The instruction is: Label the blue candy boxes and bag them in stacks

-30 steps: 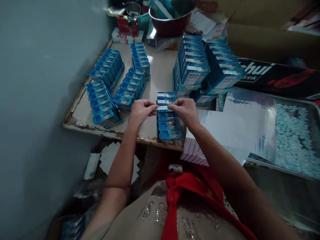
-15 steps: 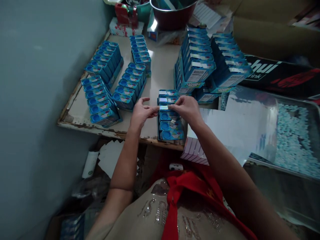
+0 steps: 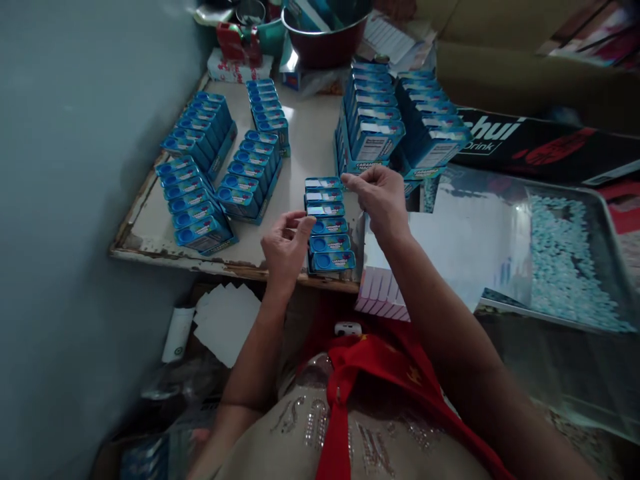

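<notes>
A row of small blue candy boxes (image 3: 329,243) stands in a display tray at the table's front edge. White sticker strips (image 3: 320,211) lie across the tops of its three farther boxes; the nearer ones show round blue circles. At the row's left side is my left hand (image 3: 286,247), fingers loosely curled, thumb apart from them and close to a box top. My right hand (image 3: 380,197) hovers right of the far end, thumb and forefinger pinched together. Whatever lies between those fingertips, if anything, is too small to make out.
More trays of blue boxes (image 3: 200,133) stand on the left. Stacked trays (image 3: 375,127) rise behind my right hand. White sheets (image 3: 440,247) lie at right beside a metal tray of pale blue candies (image 3: 575,260). A dark red bowl (image 3: 325,47) sits at the back.
My right hand has lifted off the third box's strip and moved away, up and to the right. My left hand has drawn slightly nearer to me. The whole view has shifted a little.
</notes>
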The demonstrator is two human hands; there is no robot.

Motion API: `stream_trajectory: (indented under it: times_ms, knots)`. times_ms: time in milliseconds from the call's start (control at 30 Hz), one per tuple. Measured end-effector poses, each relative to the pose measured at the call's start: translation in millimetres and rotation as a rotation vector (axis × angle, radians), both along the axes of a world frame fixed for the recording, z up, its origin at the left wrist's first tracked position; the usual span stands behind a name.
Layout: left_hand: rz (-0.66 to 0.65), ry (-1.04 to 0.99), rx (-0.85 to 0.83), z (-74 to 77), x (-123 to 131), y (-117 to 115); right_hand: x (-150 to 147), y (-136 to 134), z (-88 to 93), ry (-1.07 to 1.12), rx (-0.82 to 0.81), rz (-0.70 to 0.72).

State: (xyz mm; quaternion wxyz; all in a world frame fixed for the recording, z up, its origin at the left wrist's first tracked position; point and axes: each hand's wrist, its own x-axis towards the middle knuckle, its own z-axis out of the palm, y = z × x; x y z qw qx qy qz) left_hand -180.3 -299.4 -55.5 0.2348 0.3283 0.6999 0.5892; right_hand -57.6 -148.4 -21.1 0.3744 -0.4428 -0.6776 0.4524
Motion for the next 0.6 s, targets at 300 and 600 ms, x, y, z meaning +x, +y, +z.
stream_trajectory:
  times_ms: [300, 600]
  knots:
    - [-0.056, 0.248, -0.008, 31.7, 48.4, -4.6, -7.7, -10.3, 13.8, -0.025, 0.144, -0.113]
    - [-0.223, 0.078, -0.091, 36.6, -2.6, -16.0, 12.3, -21.0, 8.4, 0.141, -0.353, 0.139]
